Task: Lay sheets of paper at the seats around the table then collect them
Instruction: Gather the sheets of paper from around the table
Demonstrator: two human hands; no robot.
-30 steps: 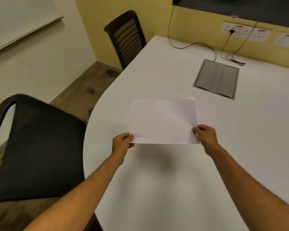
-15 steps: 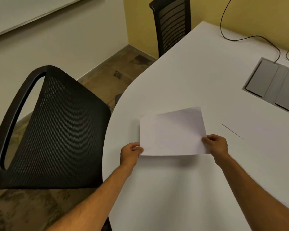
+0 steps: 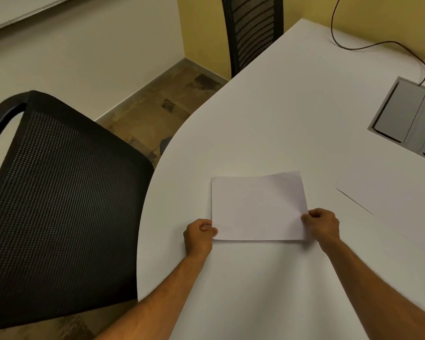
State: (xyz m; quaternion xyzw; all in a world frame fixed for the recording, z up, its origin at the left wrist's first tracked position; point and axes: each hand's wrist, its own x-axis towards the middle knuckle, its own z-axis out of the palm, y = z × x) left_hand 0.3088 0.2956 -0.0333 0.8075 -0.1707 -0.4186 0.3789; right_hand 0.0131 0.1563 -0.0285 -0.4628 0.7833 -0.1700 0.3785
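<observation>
White sheet of paper pinched at both near corners, left hand closed on one, right hand closed on the other, low over the white table, second sheet beyond the right hand, black mesh chair left of the left hand

We see a white table carrying a second sheet right of our two-handed grip, a grey cable hatch beyond it, and a dark cable farther back.
</observation>
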